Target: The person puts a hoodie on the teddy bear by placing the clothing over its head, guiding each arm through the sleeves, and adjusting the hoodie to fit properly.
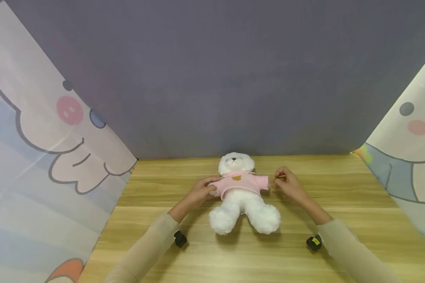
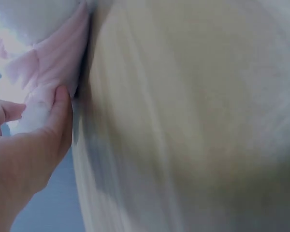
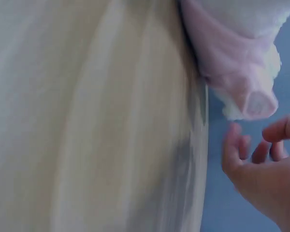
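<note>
A white plush teddy bear (image 1: 241,198) lies on its back on the table, its head toward the grey wall. It wears a pink shirt (image 1: 246,182) with a small brown bear print. With thumb and fingers, my left hand (image 1: 200,191) pinches the bear's arm on the left side; in the left wrist view, that hand (image 2: 29,154) holds the white paw (image 2: 36,108) sticking out of its sleeve. My right hand (image 1: 288,185), fingers loosely bent and holding nothing, hovers just off the opposite sleeve (image 1: 263,182). The right wrist view shows a small gap between the fingers and this sleeve's opening (image 3: 260,104).
A wood-grain table (image 1: 145,251) lies under the bear. Behind stands a plain grey wall (image 1: 233,78). Cartoon-printed sheets (image 1: 28,165) flank both sides. Black wrist devices (image 1: 314,243) are worn near both cuffs.
</note>
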Demonstrator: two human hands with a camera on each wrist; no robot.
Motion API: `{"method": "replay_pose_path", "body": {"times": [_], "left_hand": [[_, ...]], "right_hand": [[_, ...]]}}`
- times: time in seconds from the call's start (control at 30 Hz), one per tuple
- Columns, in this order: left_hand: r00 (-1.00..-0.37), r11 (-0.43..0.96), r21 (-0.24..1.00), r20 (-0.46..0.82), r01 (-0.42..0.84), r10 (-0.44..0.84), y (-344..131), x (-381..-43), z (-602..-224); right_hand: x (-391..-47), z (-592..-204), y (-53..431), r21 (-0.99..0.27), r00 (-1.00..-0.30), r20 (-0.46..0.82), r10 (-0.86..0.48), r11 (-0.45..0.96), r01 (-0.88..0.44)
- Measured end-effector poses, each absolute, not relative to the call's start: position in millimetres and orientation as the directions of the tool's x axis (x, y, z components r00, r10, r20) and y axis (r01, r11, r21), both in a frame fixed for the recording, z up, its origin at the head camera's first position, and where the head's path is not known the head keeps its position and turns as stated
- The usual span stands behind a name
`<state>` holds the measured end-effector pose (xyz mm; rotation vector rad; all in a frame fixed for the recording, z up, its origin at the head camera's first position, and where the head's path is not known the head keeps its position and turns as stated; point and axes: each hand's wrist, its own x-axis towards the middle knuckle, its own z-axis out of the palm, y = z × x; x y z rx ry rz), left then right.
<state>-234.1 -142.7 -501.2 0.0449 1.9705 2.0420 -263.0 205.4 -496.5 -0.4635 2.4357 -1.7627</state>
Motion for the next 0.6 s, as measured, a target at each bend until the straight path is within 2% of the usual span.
{"method": "replay_pose_path", "body": {"times": [0.1,0.2,0.47,0.6], "left_hand": [[-0.961,0.022,0.982,-0.187,-0.187,0.202,-143.3,-233.8,-500.7],[-0.973,0.071,0.986,-0.161,-0.151,0.168,-143.5,-233.1,-500.0],[-0.969,0.171,0.980,-0.135,-0.100,0.208,-147.0,-231.7,-498.6],[-0.972,0.435,0.897,-0.028,0.079,0.233,-152.1,-230.8,-485.3]], "right_hand": [[-259.0,-494.8,205.9,-0.850,-0.922,0.190,-0.337,0.414,-0.326],[-258.6,-496.1,199.9,-0.783,-0.885,0.277,-0.374,0.445,-0.433],[-260.2,-492.9,185.8,-0.730,-0.886,0.315,-0.342,0.510,-0.456],[-261.5,-488.8,176.2,-0.707,-0.881,0.328,-0.341,0.530,-0.468]]}}
